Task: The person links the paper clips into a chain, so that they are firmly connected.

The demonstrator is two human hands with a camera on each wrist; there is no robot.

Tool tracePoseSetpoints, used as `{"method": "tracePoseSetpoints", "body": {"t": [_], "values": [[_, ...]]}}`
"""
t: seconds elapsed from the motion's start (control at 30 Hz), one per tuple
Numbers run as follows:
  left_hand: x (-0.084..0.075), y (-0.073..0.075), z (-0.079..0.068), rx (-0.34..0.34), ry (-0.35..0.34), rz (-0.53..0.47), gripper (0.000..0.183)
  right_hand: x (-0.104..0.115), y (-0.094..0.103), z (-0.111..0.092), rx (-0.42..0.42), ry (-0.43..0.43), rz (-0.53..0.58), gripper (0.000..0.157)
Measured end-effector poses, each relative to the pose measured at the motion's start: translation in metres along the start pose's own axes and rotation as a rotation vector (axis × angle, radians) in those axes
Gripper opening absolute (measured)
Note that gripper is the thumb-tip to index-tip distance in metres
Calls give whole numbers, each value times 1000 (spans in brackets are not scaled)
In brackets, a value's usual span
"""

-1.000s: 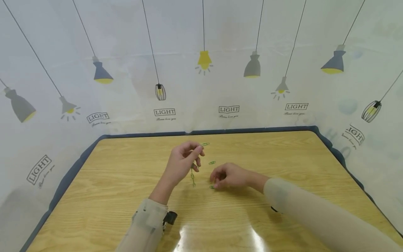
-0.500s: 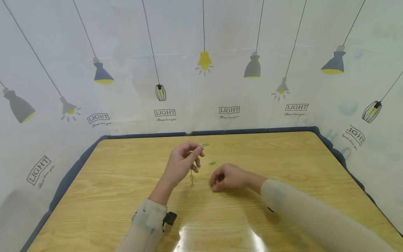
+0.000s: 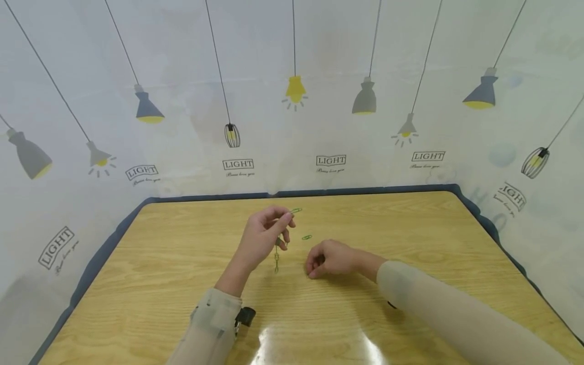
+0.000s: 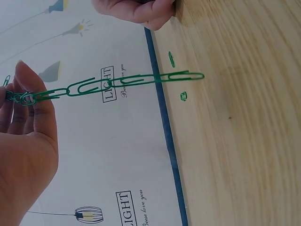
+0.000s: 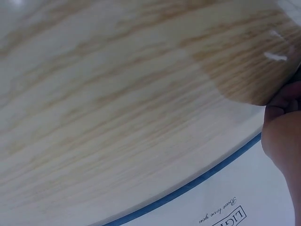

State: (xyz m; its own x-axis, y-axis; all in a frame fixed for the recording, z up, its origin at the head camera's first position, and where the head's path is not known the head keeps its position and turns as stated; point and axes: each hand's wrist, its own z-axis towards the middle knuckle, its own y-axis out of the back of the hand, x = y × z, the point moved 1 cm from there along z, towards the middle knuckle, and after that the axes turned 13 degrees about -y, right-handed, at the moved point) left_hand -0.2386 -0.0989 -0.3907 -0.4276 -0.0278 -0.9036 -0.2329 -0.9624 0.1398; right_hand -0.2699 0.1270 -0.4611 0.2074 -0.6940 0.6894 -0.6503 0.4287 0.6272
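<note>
My left hand [image 3: 266, 234] is raised over the table and pinches a chain of linked green paper clips [image 4: 117, 84]. One clip end [image 3: 297, 210] sticks out past the thumb and forefinger, while the rest hangs down below the curled fingers. At right, my right hand [image 3: 332, 258] is low at the tabletop, thumb and fingertips drawn together over a paper clip they hide from view. Beyond it lies a loose green paper clip [image 3: 307, 236]. The left wrist view has two small green pieces on the wood, an upper clip [image 4: 171, 59] and a lower one [image 4: 184, 96].
The wooden table [image 3: 159, 263] has a dark blue edge [image 3: 347, 192] at the back. Behind it stands a pale wall covering [image 3: 255, 50] printed with lamps. A black strap piece [image 3: 246, 316] sits at the left sleeve.
The right hand's fingertips have closed over the paper clip that stuck out beside the thumb, so it no longer shows. The hanging chain has swung slightly left; the left hand stays in place.
</note>
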Motion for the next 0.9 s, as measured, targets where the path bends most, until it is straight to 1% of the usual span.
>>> {"method": "tracePoseSetpoints", "body": {"t": [0.17,0.27,0.33,0.4,0.5,0.53,0.67,0.77,0.83,0.9], "values": [[1,0,0,-2,5,-1,22,2,2,-4,54,29,-9,3],[1,-1,1,4,2,1,23,6,11,-9,75,17,18,5],[1,-2,2,9,-3,4,23,10,21,-13,72,20,35,11],[1,-3,2,14,-6,5,23,16,34,-16,44,25,57,19],[1,-3,3,17,-2,11,22,26,57,-21,-34,44,99,25],[1,-3,3,19,1,13,23,31,64,-23,-68,49,123,25],[1,-3,4,16,4,16,23,50,91,-29,-215,91,242,17],[1,-3,4,10,1,7,23,63,102,-33,-278,137,319,17],[2,-4,4,16,1,3,24,68,104,-36,-286,161,363,19],[4,-4,5,24,0,3,25,71,104,-37,-276,182,413,21]]}}
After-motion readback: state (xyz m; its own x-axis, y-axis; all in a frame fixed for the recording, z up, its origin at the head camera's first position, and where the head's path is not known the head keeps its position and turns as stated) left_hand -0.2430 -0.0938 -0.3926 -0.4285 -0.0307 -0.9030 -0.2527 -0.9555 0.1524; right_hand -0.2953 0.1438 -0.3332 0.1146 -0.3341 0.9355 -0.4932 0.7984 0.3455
